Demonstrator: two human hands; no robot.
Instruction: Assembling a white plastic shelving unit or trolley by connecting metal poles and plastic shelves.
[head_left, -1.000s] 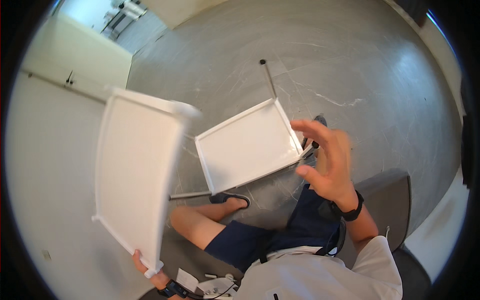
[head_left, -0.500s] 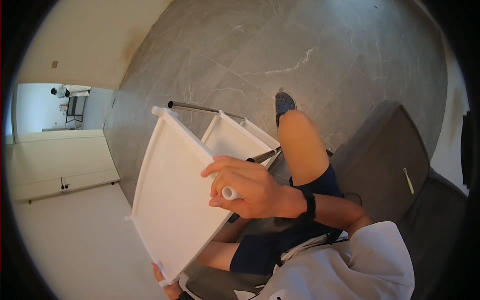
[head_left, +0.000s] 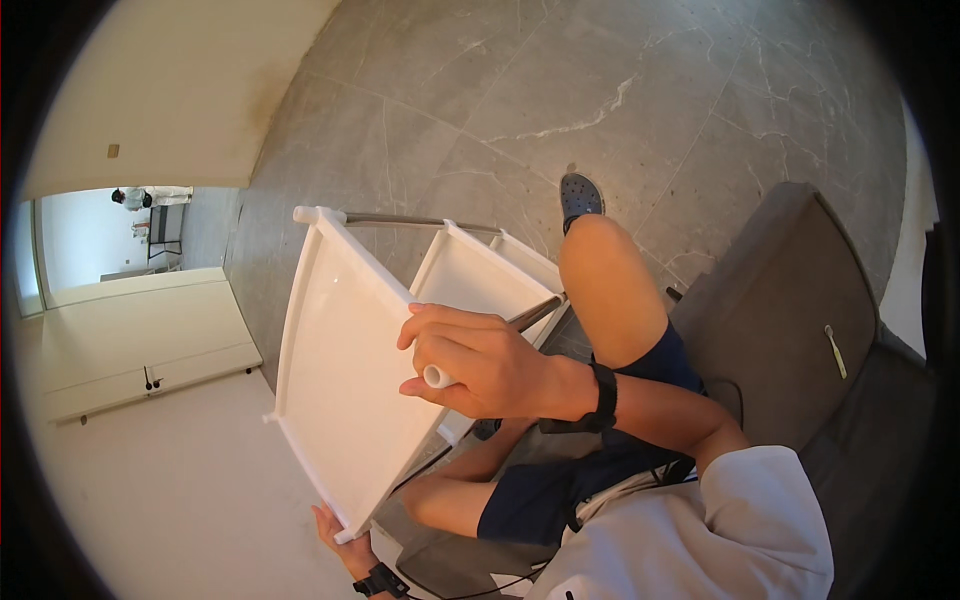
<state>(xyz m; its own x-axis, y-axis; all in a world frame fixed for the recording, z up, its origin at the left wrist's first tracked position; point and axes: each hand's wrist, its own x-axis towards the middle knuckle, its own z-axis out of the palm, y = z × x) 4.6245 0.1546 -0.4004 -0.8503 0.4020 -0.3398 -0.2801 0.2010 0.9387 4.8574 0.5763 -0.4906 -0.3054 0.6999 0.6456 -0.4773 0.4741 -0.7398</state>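
Note:
A white tray-like shelf panel [head_left: 345, 370] with a raised rim and round corner sockets tilts in front of me, part of a tiered rack. My right hand [head_left: 480, 362] is wrapped round its right corner, where a white tube end [head_left: 437, 376] sticks out between the fingers. My left hand [head_left: 345, 540] holds the near lower corner, its fingers partly behind the panel. A metal pole [head_left: 392, 219] meets the far corner socket [head_left: 318, 215]. Another metal pole [head_left: 537, 312] runs up behind my right hand; its end is hidden. Further white shelves [head_left: 478, 270] sit beyond the panel.
To the right is a dark grey cushioned seat [head_left: 770, 300] with a pale yellow-green toothbrush-like stick [head_left: 836, 352] on it. My shoe [head_left: 580, 200] stands on the grey tiled floor [head_left: 480, 90]. A white cabinet [head_left: 150, 340] is at left; a distant person [head_left: 135, 198] shows through an opening.
The panel has come closer to the poles: the far pole's end, visible apart before, now meets the corner socket. The other pole's end has gone behind my right hand. The view has shifted slightly.

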